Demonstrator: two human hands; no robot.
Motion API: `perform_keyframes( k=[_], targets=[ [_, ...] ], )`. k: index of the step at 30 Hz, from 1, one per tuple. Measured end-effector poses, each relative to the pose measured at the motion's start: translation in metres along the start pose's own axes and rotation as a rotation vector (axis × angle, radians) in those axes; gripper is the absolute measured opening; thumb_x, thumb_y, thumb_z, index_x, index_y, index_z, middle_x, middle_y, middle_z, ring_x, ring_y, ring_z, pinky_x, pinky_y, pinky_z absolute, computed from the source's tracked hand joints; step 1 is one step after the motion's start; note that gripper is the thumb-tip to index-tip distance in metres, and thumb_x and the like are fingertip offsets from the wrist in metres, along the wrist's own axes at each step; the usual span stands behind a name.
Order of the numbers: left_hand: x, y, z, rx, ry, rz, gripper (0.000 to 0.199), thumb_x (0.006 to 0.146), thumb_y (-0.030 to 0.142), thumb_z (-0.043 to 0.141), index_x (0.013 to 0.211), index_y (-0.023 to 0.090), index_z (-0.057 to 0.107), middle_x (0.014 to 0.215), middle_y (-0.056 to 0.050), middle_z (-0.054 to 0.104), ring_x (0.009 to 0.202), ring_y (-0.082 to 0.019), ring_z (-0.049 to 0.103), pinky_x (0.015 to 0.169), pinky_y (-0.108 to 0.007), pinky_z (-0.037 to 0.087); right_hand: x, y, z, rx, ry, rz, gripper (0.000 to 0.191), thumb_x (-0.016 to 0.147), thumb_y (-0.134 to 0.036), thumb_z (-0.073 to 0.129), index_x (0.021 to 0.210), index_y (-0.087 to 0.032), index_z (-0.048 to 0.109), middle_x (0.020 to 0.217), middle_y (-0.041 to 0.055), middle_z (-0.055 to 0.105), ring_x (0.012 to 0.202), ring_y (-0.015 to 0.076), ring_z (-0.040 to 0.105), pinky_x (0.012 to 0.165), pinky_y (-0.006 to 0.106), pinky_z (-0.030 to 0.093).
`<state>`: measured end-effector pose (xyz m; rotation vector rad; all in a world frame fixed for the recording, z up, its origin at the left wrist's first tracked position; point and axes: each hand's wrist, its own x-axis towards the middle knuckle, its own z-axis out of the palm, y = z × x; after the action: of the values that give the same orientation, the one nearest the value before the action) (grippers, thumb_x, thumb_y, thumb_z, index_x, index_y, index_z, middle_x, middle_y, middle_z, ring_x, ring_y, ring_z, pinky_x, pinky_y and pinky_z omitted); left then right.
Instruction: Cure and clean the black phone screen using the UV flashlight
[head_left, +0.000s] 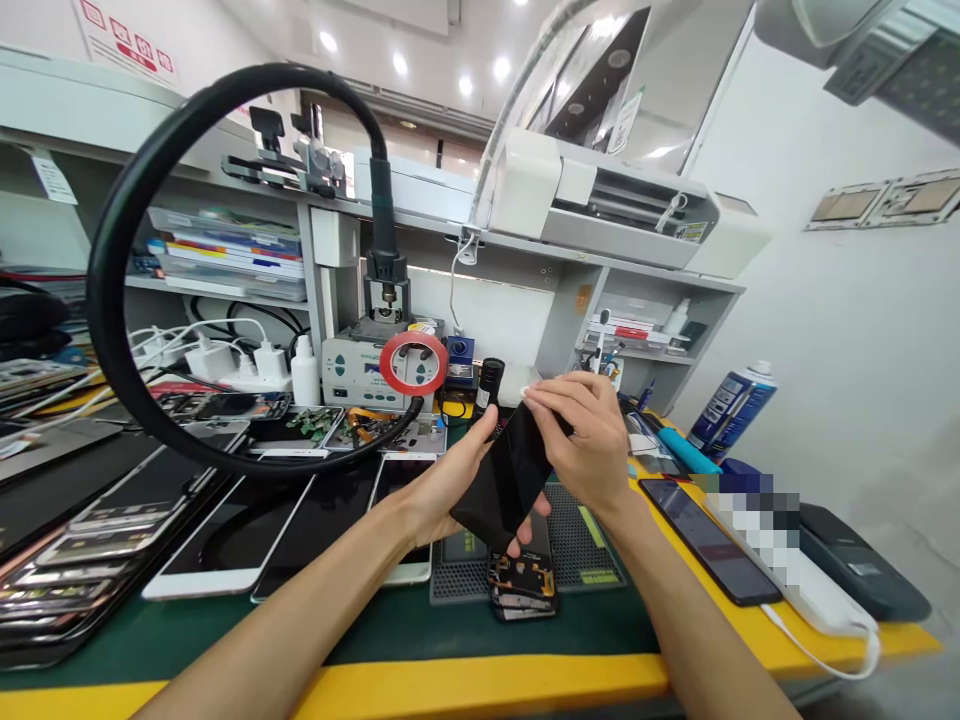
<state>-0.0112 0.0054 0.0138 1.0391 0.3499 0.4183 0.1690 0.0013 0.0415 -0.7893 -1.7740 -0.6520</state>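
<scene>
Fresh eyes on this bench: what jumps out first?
The fat black hose looping high over the left side. Then the red ring before the grey station, and, centre, the left hand holding a dark phone while the right hand works at its upper end.

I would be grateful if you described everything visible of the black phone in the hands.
The black phone is a flat, glossy slab with an unlit face, held tilted above the bench. The left hand supports it from below; the right hand pinches a small white piece at its upper edge.
</scene>
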Motion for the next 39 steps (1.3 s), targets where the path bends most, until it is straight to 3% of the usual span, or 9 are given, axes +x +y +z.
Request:
perform_keyframes(
  k=[7, 14, 20, 24, 28, 33, 36, 39],
  targets=[
    [0.003, 0.000, -0.010, -0.216, -0.016, 0.095, 0.079, 0.085, 0.082, 0.035, 0.100, 0.011, 0.066, 0.074, -0.013, 0.069, 0.061, -0.025, 0.068, 0.060, -0.041, 0.057, -0.009, -0.016, 0.007, 0.074, -0.167, -0.131, 0.019, 0.090, -0.010, 0.067, 0.104, -0.022, 0.072, 0.104, -0.0005, 0.074, 0.106, 0.0240, 0.056, 0.090, 0.045, 0.045],
    [0.003, 0.004, -0.015, -0.481, 0.100, 0.188, 0.061, 0.091, 0.070, 0.046, 0.084, 0.012, 0.065, 0.064, -0.004, 0.061, 0.054, -0.013, 0.061, 0.051, -0.020, 0.048, -0.027, -0.036, 0.013, 0.177, -0.313, -0.218, 0.018, 0.090, -0.009, 0.065, 0.103, -0.019, 0.069, 0.103, 0.0017, 0.073, 0.104, 0.0228, 0.056, 0.086, 0.041, 0.045],
    [0.006, 0.002, -0.012, -0.297, 0.085, 0.147, 0.063, 0.092, 0.071, 0.039, 0.097, 0.014, 0.066, 0.072, -0.008, 0.066, 0.058, -0.022, 0.065, 0.056, -0.037, 0.056, -0.021, -0.015, 0.019, 0.115, -0.143, -0.069, 0.014, 0.093, -0.015, 0.063, 0.102, -0.021, 0.071, 0.093, 0.0059, 0.067, 0.091, 0.0200, 0.058, 0.080, 0.038, 0.046],
    [0.007, 0.000, -0.011, -0.234, 0.040, 0.146, 0.070, 0.091, 0.074, 0.034, 0.102, 0.013, 0.067, 0.085, -0.012, 0.069, 0.062, -0.022, 0.066, 0.057, -0.038, 0.055, -0.011, -0.002, 0.015, 0.086, -0.079, 0.076, 0.015, 0.096, -0.018, 0.059, 0.104, -0.020, 0.072, 0.086, 0.0057, 0.065, 0.083, 0.0185, 0.058, 0.076, 0.036, 0.048],
    [0.007, 0.002, -0.012, -0.224, 0.094, 0.165, 0.070, 0.091, 0.074, 0.036, 0.107, 0.013, 0.067, 0.082, -0.011, 0.069, 0.060, -0.021, 0.064, 0.055, -0.036, 0.054, -0.014, -0.013, 0.013, 0.181, -0.209, 0.100, 0.018, 0.097, -0.016, 0.056, 0.107, -0.020, 0.071, 0.089, 0.0060, 0.065, 0.086, 0.0186, 0.057, 0.077, 0.035, 0.047],
    [0.007, 0.003, -0.017, -0.313, 0.197, 0.268, 0.056, 0.095, 0.062, 0.046, 0.108, 0.013, 0.069, 0.077, -0.006, 0.069, 0.058, -0.014, 0.062, 0.059, -0.024, 0.050, -0.027, -0.041, 0.019, 0.300, -0.436, -0.051, 0.017, 0.096, -0.011, 0.055, 0.099, -0.017, 0.070, 0.089, 0.0054, 0.066, 0.082, 0.0172, 0.054, 0.070, 0.034, 0.041],
    [0.008, 0.002, -0.019, -0.296, 0.188, 0.273, 0.054, 0.095, 0.061, 0.048, 0.109, 0.014, 0.069, 0.077, -0.006, 0.069, 0.058, -0.015, 0.062, 0.058, -0.026, 0.051, -0.025, -0.037, 0.020, 0.273, -0.393, -0.029, 0.016, 0.096, -0.012, 0.055, 0.098, -0.018, 0.070, 0.088, 0.0054, 0.066, 0.082, 0.0175, 0.054, 0.071, 0.035, 0.042],
    [0.009, 0.000, -0.017, -0.189, 0.165, 0.223, 0.063, 0.091, 0.069, 0.044, 0.110, 0.014, 0.068, 0.081, -0.008, 0.069, 0.060, -0.019, 0.063, 0.056, -0.033, 0.054, -0.016, -0.018, 0.017, 0.210, -0.222, 0.073, 0.015, 0.096, -0.014, 0.057, 0.100, -0.018, 0.071, 0.088, 0.0056, 0.066, 0.085, 0.0182, 0.056, 0.076, 0.035, 0.045]
  ],
)
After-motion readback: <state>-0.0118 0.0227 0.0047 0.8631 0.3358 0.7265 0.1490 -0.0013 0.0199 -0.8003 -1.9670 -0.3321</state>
